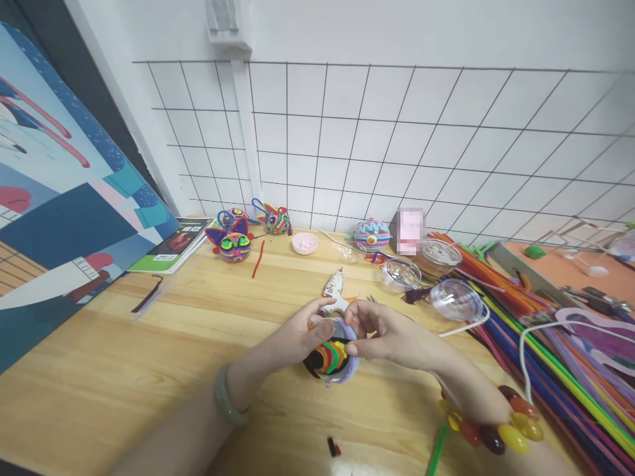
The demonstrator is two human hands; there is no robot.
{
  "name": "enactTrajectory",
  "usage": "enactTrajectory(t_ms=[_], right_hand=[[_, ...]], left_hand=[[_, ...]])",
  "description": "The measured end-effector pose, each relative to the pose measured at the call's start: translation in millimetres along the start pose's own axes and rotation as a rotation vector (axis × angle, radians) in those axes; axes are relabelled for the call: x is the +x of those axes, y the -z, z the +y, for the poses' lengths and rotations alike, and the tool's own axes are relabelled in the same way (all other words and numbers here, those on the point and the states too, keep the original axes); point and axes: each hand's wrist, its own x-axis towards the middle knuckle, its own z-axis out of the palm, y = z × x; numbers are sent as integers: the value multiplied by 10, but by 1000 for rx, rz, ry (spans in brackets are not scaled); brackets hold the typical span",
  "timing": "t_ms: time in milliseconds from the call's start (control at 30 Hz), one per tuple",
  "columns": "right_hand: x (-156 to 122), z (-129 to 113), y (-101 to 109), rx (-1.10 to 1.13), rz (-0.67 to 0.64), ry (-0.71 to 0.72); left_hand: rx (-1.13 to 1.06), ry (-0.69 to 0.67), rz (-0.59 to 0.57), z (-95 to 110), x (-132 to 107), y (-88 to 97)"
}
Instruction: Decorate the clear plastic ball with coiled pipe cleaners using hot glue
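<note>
Low over the middle of the table is a round ornament (330, 357), a clear plastic ball covered with colourful pipe cleaners in black, orange, red, green, yellow and lilac. My left hand (310, 336) grips its left side, thumb on top. Curled around the right side, my right hand (380, 332) has its thumb pressed by the yellow piece and lilac edge; part of its grip is hidden. Just beyond the hands lies a white hot glue gun (334, 285), its nozzle pointing away from me.
Finished pipe-cleaner ornaments (234, 246) and a pink bowl (304, 243) stand near the gridded wall. Clear plastic shells (455, 299) sit at right, beside pipe-cleaner bundles (550, 370) and a white cord (524, 357). A big illustrated board (74, 198) leans at left.
</note>
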Motion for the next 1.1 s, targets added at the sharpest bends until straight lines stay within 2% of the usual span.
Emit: enactTrajectory(t_ms=[133,333,533,767,967,1100], right_hand=[[-6,10,22,-60,14,-22],[-5,40,41,-120,-38,-45],[19,37,27,33,-150,-91],[34,84,48,133,-154,-72],[13,97,146,155,-123,-70],[0,97,191,150,-86,-86]], left_hand=[[18,-7,11,16,-1,-4],[24,-25,50,13,11,-8],[45,-4,119,9,19,-14],[-67,2,130,-2,41,1],[-250,-18,40,-40,35,80],[-277,-57,-29,-70,38,122]])
